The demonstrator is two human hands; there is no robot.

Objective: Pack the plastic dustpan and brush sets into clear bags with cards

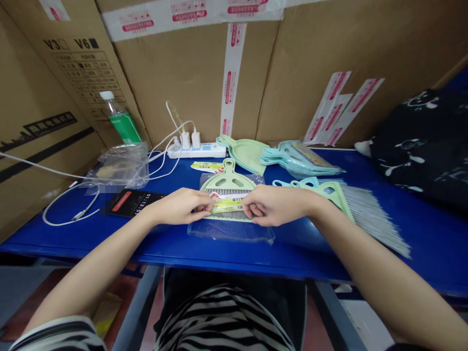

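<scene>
A small green dustpan point(229, 182) with grey brush bristles point(237, 214) across it lies on a clear plastic bag point(234, 231) in front of me. Over the bristles stretches a printed yellow-and-white label card point(228, 202). At its left end, my left hand point(185, 207) is closed with the fingers pinching the card. My right hand point(274, 204) is curled on the card's right end, and its fingers cover that part. Another label card point(207, 166) rests just behind the dustpan's handle.
Behind are a green dustpan point(248, 152) and bagged blue dustpans point(296, 158). Brushes point(373, 212) lie at right. A power strip point(210, 150) with white cables, a phone point(133, 202), a crumpled plastic bag point(120, 165) and a bottle point(122, 122) occupy the left. Cardboard point(186, 83) walls the back.
</scene>
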